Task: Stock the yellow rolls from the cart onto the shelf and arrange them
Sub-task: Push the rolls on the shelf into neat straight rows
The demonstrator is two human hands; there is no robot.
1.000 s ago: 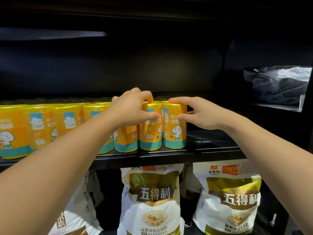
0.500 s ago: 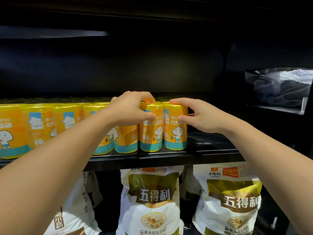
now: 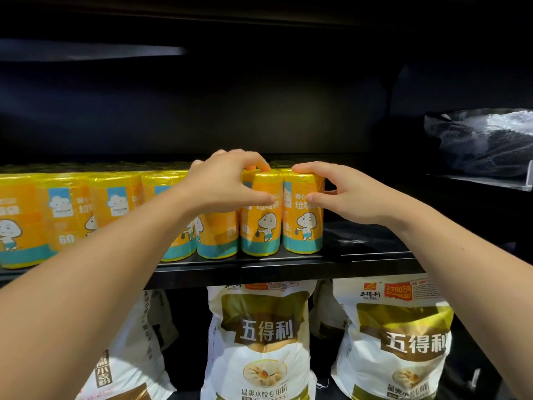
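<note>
A row of yellow rolls with teal bands and a cartoon figure stands upright along the black shelf [image 3: 288, 269]. My left hand [image 3: 227, 183] grips the second roll from the right [image 3: 261, 226], fingers over its top and thumb on its front. My right hand [image 3: 346, 194] pinches the rightmost roll [image 3: 302, 226] the same way, fingers on top, thumb on the label. The two rolls stand side by side, almost touching. More rolls [image 3: 66, 215] fill the shelf to the left, partly hidden by my left forearm. The cart is out of view.
Bare shelf surface [image 3: 366, 238] lies to the right of the rolls. A clear plastic-wrapped bundle [image 3: 484, 142] sits on a higher ledge at the right. Below the shelf stand white flour bags [image 3: 262, 342] with gold labels.
The second roll from the right has turned so its cartoon figure faces front. Both hands have stayed on the two rightmost rolls, shifting only slightly.
</note>
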